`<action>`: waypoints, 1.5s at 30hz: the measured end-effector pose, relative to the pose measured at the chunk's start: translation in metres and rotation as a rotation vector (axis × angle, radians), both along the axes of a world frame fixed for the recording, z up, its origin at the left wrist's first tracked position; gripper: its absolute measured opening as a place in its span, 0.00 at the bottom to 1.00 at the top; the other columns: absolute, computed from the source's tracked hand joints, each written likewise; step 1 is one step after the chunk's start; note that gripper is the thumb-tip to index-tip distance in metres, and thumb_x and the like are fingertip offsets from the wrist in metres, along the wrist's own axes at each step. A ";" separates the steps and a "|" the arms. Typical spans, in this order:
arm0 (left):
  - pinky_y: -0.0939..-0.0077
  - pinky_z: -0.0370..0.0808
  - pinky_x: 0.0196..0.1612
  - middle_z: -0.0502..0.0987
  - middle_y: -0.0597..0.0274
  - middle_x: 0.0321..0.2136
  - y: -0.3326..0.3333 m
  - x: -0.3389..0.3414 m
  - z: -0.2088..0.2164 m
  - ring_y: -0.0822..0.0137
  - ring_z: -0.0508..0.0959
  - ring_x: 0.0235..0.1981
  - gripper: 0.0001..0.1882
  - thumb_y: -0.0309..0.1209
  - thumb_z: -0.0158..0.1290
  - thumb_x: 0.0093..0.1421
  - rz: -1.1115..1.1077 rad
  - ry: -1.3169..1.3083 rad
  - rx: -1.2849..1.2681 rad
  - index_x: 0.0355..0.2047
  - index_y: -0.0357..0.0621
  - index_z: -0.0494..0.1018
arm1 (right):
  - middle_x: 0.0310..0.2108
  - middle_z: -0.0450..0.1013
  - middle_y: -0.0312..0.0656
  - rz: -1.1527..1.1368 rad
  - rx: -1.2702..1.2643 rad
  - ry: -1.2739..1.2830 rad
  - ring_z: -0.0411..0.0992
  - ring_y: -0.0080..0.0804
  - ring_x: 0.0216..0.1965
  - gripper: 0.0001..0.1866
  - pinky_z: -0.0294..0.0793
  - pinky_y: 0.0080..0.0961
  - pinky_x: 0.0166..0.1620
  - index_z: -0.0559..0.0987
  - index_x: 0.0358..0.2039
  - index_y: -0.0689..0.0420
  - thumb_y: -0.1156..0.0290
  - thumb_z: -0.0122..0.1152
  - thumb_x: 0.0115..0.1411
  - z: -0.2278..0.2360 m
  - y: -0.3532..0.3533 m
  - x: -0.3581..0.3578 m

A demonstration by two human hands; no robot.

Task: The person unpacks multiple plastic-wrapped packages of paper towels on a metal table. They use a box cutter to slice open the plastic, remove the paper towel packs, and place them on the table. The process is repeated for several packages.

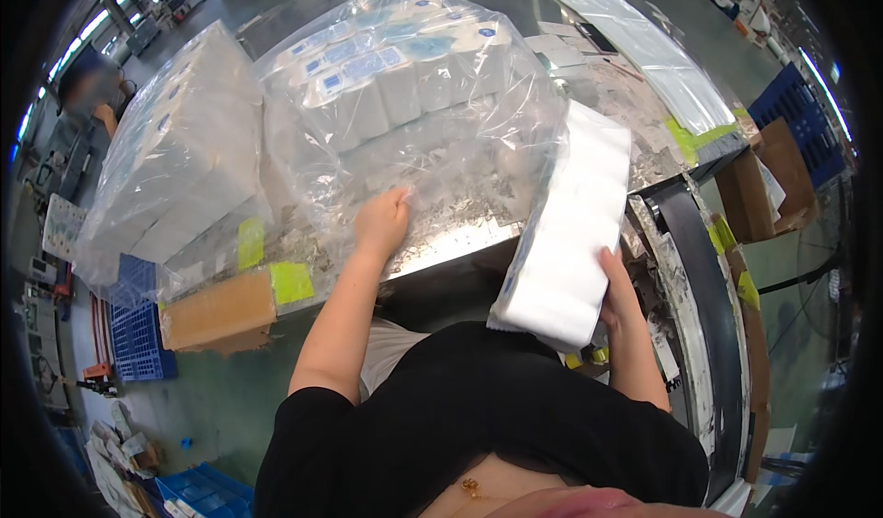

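I hold a long white pack (575,219) on the right. It is smooth and a bit bumpy, like small blocks in one row. It leans, with its near end close to me and its far end up by the bag. The big clear bag (464,141) lies in the middle, wrinkly and loose on its near side. White packs (386,95) with blue bits on top sit in its far part.
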State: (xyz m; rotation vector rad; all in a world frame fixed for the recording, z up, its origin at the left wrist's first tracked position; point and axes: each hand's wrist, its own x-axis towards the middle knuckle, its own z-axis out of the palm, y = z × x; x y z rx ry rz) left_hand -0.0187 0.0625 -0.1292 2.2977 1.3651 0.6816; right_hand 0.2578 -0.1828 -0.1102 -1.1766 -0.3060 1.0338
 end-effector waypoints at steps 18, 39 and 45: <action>0.78 0.65 0.27 0.67 0.70 0.17 0.014 -0.015 0.088 0.76 0.65 0.20 0.16 0.38 0.44 0.63 -0.023 -0.556 -0.389 0.41 0.48 0.79 | 0.50 0.68 0.52 0.487 0.553 0.248 0.70 0.45 0.48 0.35 0.71 0.40 0.51 0.62 0.58 0.63 0.57 0.55 0.52 0.045 -0.009 0.019; 0.74 0.73 0.35 0.79 0.50 0.32 -0.099 -0.034 0.231 0.57 0.79 0.31 0.16 0.35 0.45 0.64 -0.695 -0.488 -0.017 0.46 0.41 0.75 | 0.45 0.69 0.49 0.635 0.468 0.271 0.71 0.38 0.44 0.23 0.74 0.36 0.44 0.66 0.53 0.59 0.61 0.52 0.61 -0.026 0.123 -0.037; 0.62 0.72 0.37 0.78 0.51 0.30 -0.097 0.004 0.180 0.48 0.76 0.33 0.17 0.40 0.42 0.64 -0.724 -0.472 0.006 0.38 0.44 0.77 | 0.41 0.69 0.46 0.654 0.185 0.247 0.70 0.37 0.43 0.27 0.73 0.32 0.42 0.59 0.59 0.60 0.66 0.52 0.62 -0.011 0.201 -0.052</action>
